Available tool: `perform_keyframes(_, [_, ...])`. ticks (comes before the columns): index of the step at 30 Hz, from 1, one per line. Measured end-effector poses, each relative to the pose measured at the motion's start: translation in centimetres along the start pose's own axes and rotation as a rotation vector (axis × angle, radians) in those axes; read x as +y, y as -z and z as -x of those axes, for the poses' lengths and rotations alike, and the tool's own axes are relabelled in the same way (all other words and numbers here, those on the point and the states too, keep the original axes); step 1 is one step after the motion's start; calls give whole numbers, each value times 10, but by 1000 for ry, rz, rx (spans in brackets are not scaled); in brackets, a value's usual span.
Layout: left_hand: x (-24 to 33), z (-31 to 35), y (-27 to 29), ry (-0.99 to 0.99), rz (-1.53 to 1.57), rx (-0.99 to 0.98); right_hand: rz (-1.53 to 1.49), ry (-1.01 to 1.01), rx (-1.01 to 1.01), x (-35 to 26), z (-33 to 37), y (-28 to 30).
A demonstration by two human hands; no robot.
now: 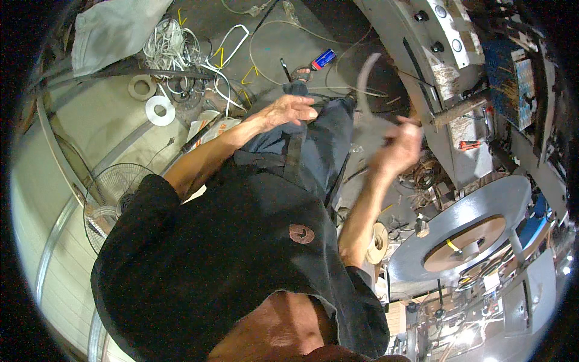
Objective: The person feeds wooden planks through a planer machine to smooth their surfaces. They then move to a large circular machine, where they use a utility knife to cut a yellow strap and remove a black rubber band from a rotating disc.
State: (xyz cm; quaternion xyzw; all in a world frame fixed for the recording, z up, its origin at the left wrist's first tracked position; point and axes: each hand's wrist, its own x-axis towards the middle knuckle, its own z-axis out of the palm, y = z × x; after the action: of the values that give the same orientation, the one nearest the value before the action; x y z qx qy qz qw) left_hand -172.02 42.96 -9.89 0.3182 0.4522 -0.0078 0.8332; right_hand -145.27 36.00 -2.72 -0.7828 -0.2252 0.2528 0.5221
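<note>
Grey metal strip [366, 84], thin and curved, arcs up toward twelve o'clock from my right hand [398, 148]; that grip looks closed around its lower end, though motion blur keeps me from seeing the fingers clearly. My left hand [289, 110] hovers open at about eleven o'clock from the right one, fingers spread, holding nothing, above the dark trousers [313, 145]. At four o'clock sits a large flat steel coil reel [476, 223], with the grey machine housing [440, 54] at one o'clock. I judge the springy strip could whip or slip loose, its edge cutting my bare palm, or snag on the loose wires [175, 54] across the floor.
</note>
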Motion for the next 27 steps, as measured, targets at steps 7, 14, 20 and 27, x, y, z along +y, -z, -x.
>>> perform_keyframes(7, [1, -17, -13, -44, 366, 2, 137, -192, -689, 24, 94, -74])
perform_keyframes(14, [0, -65, -1, -65, 172, 444, -72, -183, -499, 62, 47, -51])
perform_keyframes(20, [-6, -57, 92, -12, 59, 605, -347, -252, 757, 235, -90, 74])
perform_keyframes(27, [-100, 80, 172, 568, -435, 1056, 285, -424, 865, 278, -266, 185])
